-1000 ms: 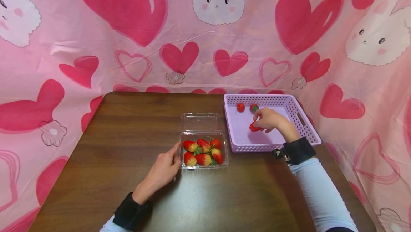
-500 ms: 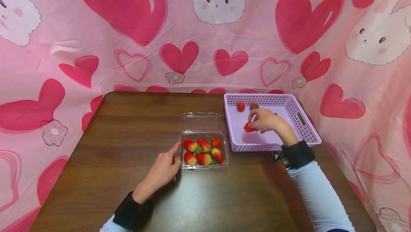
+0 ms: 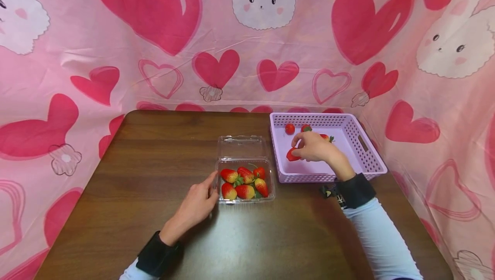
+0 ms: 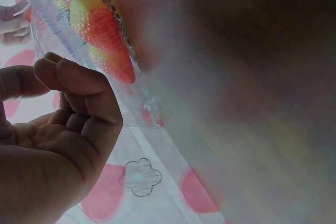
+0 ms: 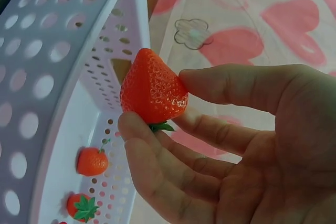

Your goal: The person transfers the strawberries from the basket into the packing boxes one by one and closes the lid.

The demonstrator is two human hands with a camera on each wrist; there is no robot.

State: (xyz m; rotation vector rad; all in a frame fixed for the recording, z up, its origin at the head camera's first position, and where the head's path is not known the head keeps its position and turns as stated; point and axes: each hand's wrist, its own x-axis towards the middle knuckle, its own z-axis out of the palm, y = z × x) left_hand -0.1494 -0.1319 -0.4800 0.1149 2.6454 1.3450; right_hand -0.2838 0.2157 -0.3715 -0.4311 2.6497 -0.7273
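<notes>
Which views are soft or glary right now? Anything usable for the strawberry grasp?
Head view: sharp, fisheye bend at the edges, sheen on the table. Left wrist view: blurred, clear box hazy beside the left hand. Right wrist view: crisp on the strawberry pinched by the right hand; basket slightly soft.

My arms: both in pale blue long sleeves, smooth fabric, reaching to the wrists. Left sleeve (image 3: 129,273) only just shows at the lower edge of the head view. Right sleeve (image 3: 383,239) shows along most of the forearm. Each wrist carries a wide black band: left band (image 3: 156,255) plain, soft-looking; right band (image 3: 355,190) with a small dark fitting at its near edge, bearing light marks. Both hands bare, no rings visible.
</notes>
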